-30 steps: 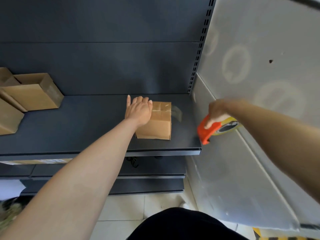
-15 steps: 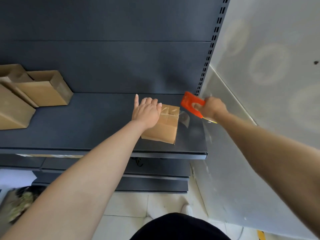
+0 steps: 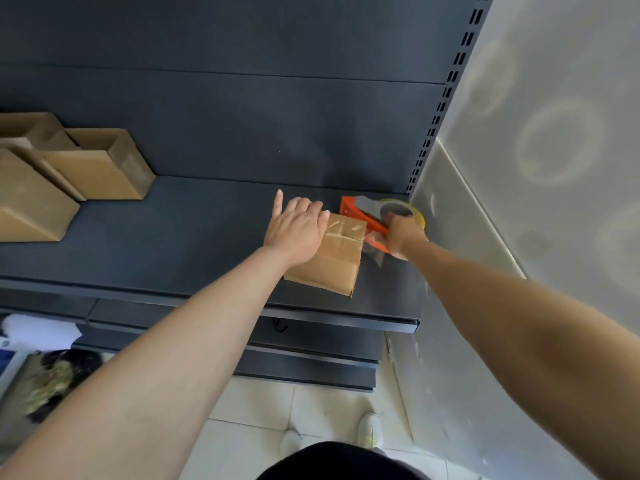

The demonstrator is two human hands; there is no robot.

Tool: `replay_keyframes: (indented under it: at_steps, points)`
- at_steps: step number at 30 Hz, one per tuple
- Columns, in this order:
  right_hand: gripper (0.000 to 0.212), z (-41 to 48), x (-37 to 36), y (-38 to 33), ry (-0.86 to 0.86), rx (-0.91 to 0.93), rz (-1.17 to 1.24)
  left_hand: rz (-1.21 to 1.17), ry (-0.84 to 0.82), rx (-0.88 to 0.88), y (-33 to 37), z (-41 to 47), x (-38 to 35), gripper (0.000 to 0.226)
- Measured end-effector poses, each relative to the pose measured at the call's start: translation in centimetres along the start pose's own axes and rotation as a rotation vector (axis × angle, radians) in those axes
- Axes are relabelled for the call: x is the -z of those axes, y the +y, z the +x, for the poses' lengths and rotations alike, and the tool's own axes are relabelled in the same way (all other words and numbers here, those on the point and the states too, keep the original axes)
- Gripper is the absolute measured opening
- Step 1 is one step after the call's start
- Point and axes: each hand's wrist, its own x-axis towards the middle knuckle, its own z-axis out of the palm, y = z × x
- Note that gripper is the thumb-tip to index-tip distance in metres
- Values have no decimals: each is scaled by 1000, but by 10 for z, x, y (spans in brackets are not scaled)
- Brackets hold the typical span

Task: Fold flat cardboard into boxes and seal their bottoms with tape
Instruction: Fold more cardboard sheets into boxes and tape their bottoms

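A small brown cardboard box (image 3: 334,263) stands on the dark shelf (image 3: 173,247), its taped face up and a strip of clear tape hanging off its right side. My left hand (image 3: 296,228) lies on the box's top left part, fingers bent over the far edge and the forefinger pointing straight out. My right hand (image 3: 401,235) grips the handle of an orange tape dispenser (image 3: 363,216) with a yellow-cored roll. The dispenser sits just right of the box, at its top right corner.
Several folded brown boxes (image 3: 93,164) are stacked at the shelf's left end. A slotted upright (image 3: 440,109) and a grey wall panel (image 3: 540,140) close the right side. Lower shelves (image 3: 311,362), tiled floor and my white shoes (image 3: 370,429) lie below.
My right hand brought the dispenser from off the shelf's right edge in to the box's right side and lowered it there. My left hand stayed on the box.
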Motion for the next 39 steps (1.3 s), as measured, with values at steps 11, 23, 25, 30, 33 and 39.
replay_keyframes:
  at_steps: [11, 23, 25, 30, 33, 39]
  points:
    - [26, -51, 57, -39, 358, 8, 387, -21, -7, -10, 0, 1, 3, 52]
    - [37, -82, -13, -87, 210, -194, 918, -57, 9, -22, -1, 2, 1, 50]
    - [37, -81, -17, -86, 233, -228, 930, -68, 8, -20, -1, 2, 0, 50]
    - [42, -81, -27, -79, 200, -259, 1000, -150, -21, 12, 1, 1, 3, 52]
    - [40, -83, -30, -77, 166, -289, 1115, -392, -48, 48, -6, 1, 8, 49]
    - [27, -88, -25, -77, 78, -336, 1290, -707, -70, 239, -12, -4, 20, 61]
